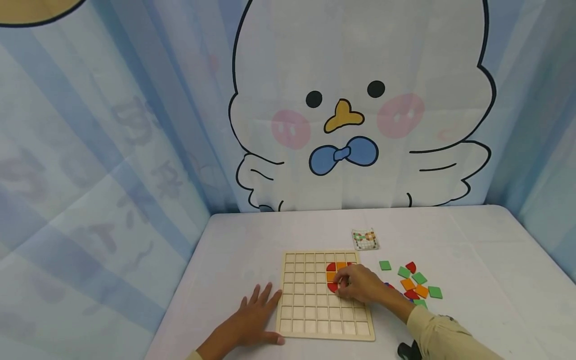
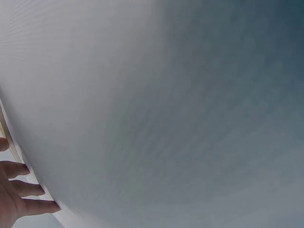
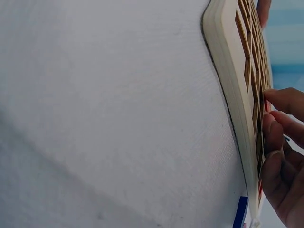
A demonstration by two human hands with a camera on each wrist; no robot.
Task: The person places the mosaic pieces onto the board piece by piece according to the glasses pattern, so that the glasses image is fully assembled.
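A square wooden grid board [image 1: 310,312] lies on the table. My left hand [image 1: 254,320] rests at its left edge with the fingers spread, the index fingertip against the frame. Over the upper right cells, my right hand [image 1: 360,284] bends its fingers and pinches a small red piece [image 3: 267,105], whose edge shows between the fingertips in the right wrist view. Beside that hand, red rounded pieces [image 1: 331,267] and orange squares [image 1: 341,265] sit in the cells; the hand covers part of this group. Only the left fingers [image 2: 35,206] show in the left wrist view.
Right of the board lie loose green squares [image 1: 435,292], orange squares [image 1: 408,284] and red rounded pieces [image 1: 411,267], partly behind the right forearm. A small pattern card [image 1: 365,240] lies beyond the board. A black object [image 1: 407,351] is near the right sleeve.
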